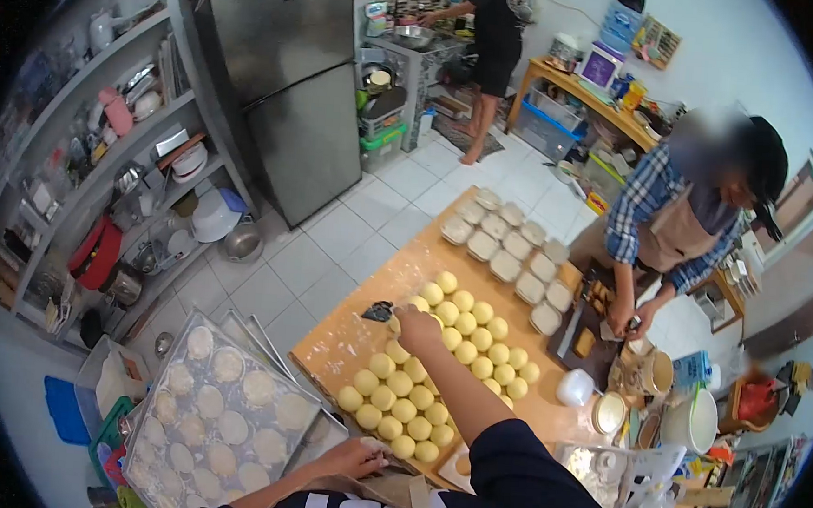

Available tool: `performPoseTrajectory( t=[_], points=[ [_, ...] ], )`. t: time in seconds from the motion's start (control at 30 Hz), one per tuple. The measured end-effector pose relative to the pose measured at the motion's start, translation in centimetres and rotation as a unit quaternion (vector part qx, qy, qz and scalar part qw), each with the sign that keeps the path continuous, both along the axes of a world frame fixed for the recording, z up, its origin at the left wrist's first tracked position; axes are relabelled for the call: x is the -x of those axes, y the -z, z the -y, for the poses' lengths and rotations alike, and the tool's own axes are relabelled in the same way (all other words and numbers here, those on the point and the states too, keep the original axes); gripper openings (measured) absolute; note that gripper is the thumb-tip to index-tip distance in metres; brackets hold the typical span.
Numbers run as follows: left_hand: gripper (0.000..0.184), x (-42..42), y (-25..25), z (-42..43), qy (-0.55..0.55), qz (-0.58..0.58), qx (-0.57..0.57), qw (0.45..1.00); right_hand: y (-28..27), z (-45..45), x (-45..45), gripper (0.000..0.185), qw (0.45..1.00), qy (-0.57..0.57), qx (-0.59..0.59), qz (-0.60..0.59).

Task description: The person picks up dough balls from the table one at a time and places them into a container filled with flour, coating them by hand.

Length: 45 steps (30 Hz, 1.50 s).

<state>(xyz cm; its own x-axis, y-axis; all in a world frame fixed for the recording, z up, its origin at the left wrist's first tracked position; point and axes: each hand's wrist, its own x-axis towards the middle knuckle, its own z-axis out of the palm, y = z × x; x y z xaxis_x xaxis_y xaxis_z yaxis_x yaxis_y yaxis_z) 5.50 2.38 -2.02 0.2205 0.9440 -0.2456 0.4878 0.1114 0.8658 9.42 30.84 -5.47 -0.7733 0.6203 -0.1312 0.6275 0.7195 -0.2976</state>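
Observation:
My right hand reaches over the wooden table, its fingers closed at a small dark tool whose kind I cannot make out. Below and around this hand lie several yellow dough balls, set close together in rows. My left hand is low in front of my body, near the table's edge. Its fingers are curled in and look floury; what they hold, if anything, is hidden. To its left, a floured metal tray carries several flat, pale dough rounds.
Several square tubs stand at the table's far end. Across from me, a co-worker handles food by a long knife. Bowls and a white bucket crowd the right. Behind are a fridge, shelves, and another person.

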Motion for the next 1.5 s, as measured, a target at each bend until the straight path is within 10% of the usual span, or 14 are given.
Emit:
performPoseTrajectory(
  t=[0.47,0.93,1.27,1.5],
  points=[
    [0.033,1.7,1.4,1.7,-0.061,0.090,0.037,0.993,3.2,-0.4,2.6,0.034,0.999,-0.008,-0.035,0.034],
    [0.033,-1.3,0.0,0.1,0.055,-0.014,-0.036,0.998,-9.2,0.3,-2.9,0.057,0.978,0.064,0.043,-0.192],
    [0.034,-11.9,-3.7,-5.5,0.278,-0.045,0.016,0.959,-7.3,14.6,-32.0,0.051,0.923,0.329,0.021,-0.198],
    [0.034,-22.6,-4.8,-5.4,0.415,-0.116,0.017,0.902,-7.2,30.5,-52.7,0.048,0.768,0.636,0.013,-0.075]
  ],
)
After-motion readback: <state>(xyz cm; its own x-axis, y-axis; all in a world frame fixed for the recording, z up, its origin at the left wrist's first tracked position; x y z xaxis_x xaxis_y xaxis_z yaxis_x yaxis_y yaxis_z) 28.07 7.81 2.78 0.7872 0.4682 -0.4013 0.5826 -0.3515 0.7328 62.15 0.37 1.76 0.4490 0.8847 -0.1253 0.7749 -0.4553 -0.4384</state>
